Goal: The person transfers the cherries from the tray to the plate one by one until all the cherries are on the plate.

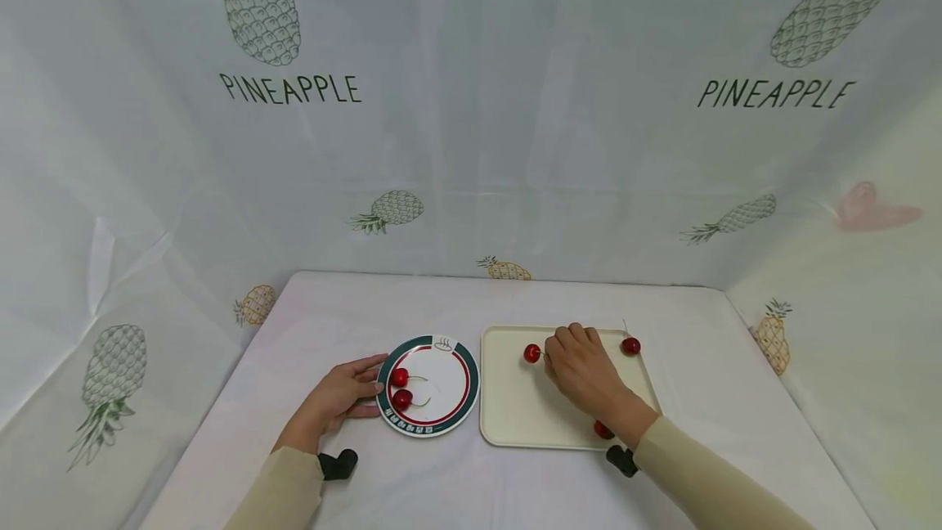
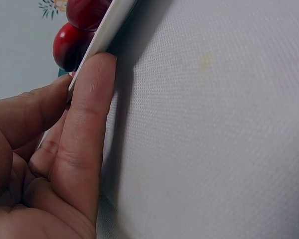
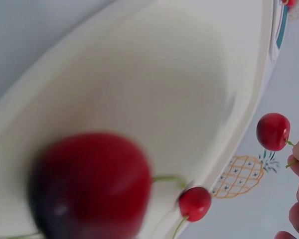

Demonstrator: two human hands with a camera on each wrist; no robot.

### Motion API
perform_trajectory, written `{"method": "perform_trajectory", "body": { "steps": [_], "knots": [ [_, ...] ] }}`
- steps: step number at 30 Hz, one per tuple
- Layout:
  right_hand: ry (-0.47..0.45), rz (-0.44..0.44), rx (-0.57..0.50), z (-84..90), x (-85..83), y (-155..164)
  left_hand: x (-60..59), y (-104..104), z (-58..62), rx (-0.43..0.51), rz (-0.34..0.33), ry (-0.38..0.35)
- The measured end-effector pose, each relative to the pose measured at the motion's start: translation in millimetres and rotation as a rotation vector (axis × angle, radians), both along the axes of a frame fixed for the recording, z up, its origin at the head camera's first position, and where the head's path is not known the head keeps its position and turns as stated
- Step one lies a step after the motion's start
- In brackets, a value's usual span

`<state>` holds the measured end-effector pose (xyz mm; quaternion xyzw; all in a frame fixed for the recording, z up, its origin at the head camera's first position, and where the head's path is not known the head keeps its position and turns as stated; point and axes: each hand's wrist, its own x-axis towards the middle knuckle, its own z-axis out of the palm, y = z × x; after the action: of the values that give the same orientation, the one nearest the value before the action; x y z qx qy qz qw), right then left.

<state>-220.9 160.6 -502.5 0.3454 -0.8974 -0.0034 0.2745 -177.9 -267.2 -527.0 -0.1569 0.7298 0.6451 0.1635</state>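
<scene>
My left hand (image 1: 344, 389) pinches the left rim of a round white plate (image 1: 450, 387) with a green border and red ring. In the left wrist view, the thumb lies on the rim and a finger is under it. On the plate lie two red cherries, an upper cherry (image 1: 400, 377) and a lower cherry (image 1: 402, 399), both stemmed. Over the cream tray (image 1: 508, 415), my right hand (image 1: 585, 366) pinches the green stem of another cherry (image 3: 273, 132), which hangs above the surface. One more cherry (image 1: 630, 346) lies at the tray's far right; another (image 1: 603, 429), near the front edge, is partly hidden by my wrist.
Plate and tray stand side by side on a white-covered table (image 1: 412, 481). A pale curtain (image 1: 471, 129) printed with pineapples hangs behind and along the sides. A black wrist device (image 1: 338, 464) sits at my left wrist, another (image 1: 622, 460) at my right.
</scene>
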Motion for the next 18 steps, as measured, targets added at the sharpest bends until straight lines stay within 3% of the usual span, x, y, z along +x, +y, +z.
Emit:
{"method": "perform_trajectory", "body": {
  "steps": [11, 18],
  "knots": [
    [0.004, 0.016, -0.004, 6.1, -4.2, -37, -0.8, 1, -0.6, -0.004, 0.013, -0.005],
    [-0.040, 0.029, 0.002, 6.8, -5.4, -71, -1.1, 1, -0.9, -0.006, 0.004, -0.005]
  ]
}}
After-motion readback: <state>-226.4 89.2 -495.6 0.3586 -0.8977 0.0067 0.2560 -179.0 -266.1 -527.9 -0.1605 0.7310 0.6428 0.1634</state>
